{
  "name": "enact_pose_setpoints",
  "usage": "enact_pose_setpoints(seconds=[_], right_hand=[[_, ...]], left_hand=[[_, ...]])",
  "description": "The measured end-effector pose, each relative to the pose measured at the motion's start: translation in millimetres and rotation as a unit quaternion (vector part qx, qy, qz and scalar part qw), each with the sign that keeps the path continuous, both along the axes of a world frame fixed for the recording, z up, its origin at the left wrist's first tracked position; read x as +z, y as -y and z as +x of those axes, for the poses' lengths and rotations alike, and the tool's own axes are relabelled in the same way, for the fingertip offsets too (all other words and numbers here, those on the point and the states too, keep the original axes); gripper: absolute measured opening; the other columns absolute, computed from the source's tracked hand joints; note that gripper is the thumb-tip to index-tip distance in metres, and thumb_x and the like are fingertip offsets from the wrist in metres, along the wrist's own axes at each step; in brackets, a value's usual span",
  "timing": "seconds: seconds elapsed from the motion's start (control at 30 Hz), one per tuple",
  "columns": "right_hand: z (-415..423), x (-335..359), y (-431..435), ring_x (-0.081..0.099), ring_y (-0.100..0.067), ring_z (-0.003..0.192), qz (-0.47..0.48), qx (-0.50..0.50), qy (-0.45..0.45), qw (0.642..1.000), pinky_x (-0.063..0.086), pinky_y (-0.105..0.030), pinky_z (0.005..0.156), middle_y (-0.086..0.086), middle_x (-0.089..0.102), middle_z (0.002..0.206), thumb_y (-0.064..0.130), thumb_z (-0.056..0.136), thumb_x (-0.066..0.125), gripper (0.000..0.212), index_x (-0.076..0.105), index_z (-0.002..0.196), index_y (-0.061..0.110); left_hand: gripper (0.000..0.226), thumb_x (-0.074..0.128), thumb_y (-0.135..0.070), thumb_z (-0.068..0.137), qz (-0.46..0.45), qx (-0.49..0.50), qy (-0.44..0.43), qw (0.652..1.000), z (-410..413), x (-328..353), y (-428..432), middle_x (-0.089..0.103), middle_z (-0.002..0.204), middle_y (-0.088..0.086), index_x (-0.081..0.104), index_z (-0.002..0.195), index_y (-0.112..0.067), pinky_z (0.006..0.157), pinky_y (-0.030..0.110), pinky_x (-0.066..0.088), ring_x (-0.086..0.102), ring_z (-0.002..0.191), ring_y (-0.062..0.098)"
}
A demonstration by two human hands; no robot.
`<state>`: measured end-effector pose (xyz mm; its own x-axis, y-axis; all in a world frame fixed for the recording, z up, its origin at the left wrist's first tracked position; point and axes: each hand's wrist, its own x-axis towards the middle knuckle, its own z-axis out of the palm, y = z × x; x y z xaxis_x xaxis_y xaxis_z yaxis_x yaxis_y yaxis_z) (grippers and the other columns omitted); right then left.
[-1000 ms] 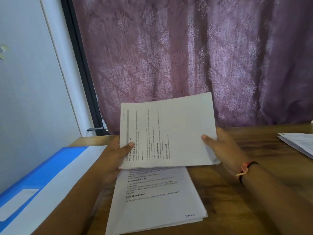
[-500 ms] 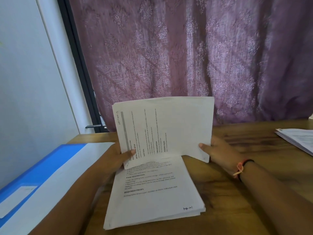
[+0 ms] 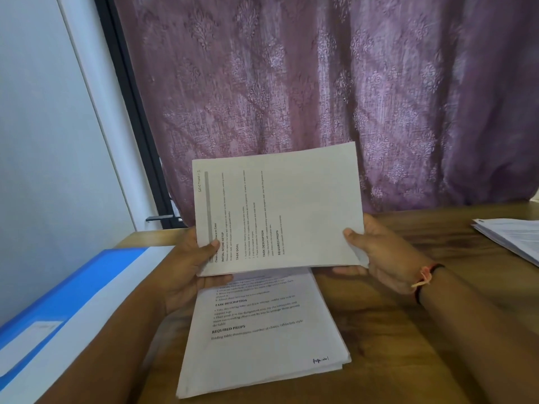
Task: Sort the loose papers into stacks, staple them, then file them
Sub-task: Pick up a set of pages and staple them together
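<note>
Sheets [image 3: 306, 205]: "TASK GOAL", "REQUIRED PROPS"

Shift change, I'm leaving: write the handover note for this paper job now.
Hands: left hand and right hand each grip one side of the held papers, raised sideways above the table.
Things: a stack lies under them; a second pile at the right edge; blue folder at left.
Done: sorting under way; no staple shows, nothing filed.
Left: place the held papers, staple, file.

A paper stack [image 3: 262, 360] is laid on the wooden table [image 3: 393, 360]; a second stack [image 3: 513, 240] is seen at right; a blue folder [image 3: 73, 295] at left.
</note>
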<state>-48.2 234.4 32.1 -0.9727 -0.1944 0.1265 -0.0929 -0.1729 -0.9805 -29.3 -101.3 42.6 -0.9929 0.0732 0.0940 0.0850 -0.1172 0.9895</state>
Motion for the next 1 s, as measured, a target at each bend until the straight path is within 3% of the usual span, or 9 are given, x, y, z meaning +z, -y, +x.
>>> enact_pose_setpoints(seconds=[0.27,0.4,0.53,0.63,0.73,0.83,0.93,1.0], right_hand=[[6,9,-5,0.07,-0.016,0.103,0.009,-0.019,-0.004,1.0,0.062,-0.033,0.062,0.008,0.072,0.117,0.017,0.103,0.05,0.025,0.06,0.12,0.032],[6,13,-2,0.071,-0.011,0.1,0.004,-0.031,-0.017,0.999,0.061,-0.029,0.06,0.014,0.073,0.112,0.018,0.103,0.05,0.024,0.062,0.118,0.033],[7,15,1,0.071,-0.008,0.096,0.007,-0.054,-0.031,0.998,0.06,-0.027,0.059,0.016,0.073,0.11,0.018,0.103,0.051,0.022,0.063,0.113,0.034],[8,16,2,0.072,-0.007,0.095,-0.002,-0.069,-0.038,0.997,0.059,-0.024,0.055,0.014,0.073,0.111,0.018,0.103,0.051,0.021,0.063,0.112,0.032],[8,16,5,0.071,-0.011,0.1,-0.016,-0.088,-0.04,0.995,0.058,-0.022,0.054,0.011,0.071,0.115,0.018,0.103,0.05,0.021,0.062,0.115,0.03],[9,16,11,0.069,-0.008,0.099,-0.054,-0.107,-0.037,0.992,0.058,-0.022,0.056,0.014,0.07,0.114,0.017,0.104,0.049,0.022,0.061,0.115,0.031],[11,16,18,0.071,-0.007,0.093,-0.088,-0.099,-0.03,0.991,0.058,-0.024,0.058,0.016,0.072,0.107,0.016,0.104,0.049,0.023,0.062,0.115,0.032],[14,16,27,0.073,-0.006,0.089,-0.108,-0.085,-0.018,0.99,0.058,-0.024,0.057,0.014,0.074,0.102,0.016,0.104,0.049,0.021,0.062,0.115,0.028]], left_hand=[[0.049,0.067,-0.024,0.084,-0.024,0.007,-0.029,0.999,0,6,2,0.074,0.118,0.007,0.058,0.132,-0.03,0.052,0.027,0.06,0.075,0.1,0.026],[0.049,0.07,-0.031,0.081,-0.044,0.047,-0.04,0.997,0,8,2,0.076,0.116,0.003,0.059,0.129,-0.028,0.054,0.026,0.06,0.073,0.105,0.029],[0.041,0.069,-0.038,0.082,-0.124,0.099,-0.056,0.986,-2,8,3,0.077,0.108,-0.004,0.06,0.121,-0.027,0.065,0.035,0.062,0.074,0.101,0.029],[0.039,0.069,-0.037,0.085,-0.124,0.097,-0.067,0.985,-4,6,4,0.077,0.109,-0.002,0.061,0.122,-0.028,0.062,0.033,0.058,0.073,0.101,0.032],[0.031,0.06,-0.034,0.098,-0.019,0.078,-0.035,0.996,-2,5,2,0.075,0.116,0.005,0.061,0.127,-0.022,0.06,0.027,0.058,0.073,0.098,0.026],[0.056,0.048,-0.058,0.097,0.141,0.0,0.018,0.99,4,5,-5,0.072,0.124,0.009,0.063,0.133,-0.018,0.059,0.025,0.059,0.073,0.09,0.021],[0.073,0.048,-0.069,0.087,0.182,-0.069,0.029,0.981,9,3,-21,0.069,0.126,0.013,0.061,0.138,-0.019,0.057,0.024,0.06,0.072,0.08,0.02],[0.077,0.066,-0.065,0.079,0.177,-0.089,0.027,0.98,9,-1,-34,0.07,0.119,0.014,0.059,0.138,-0.016,0.055,0.025,0.06,0.071,0.078,0.02]])
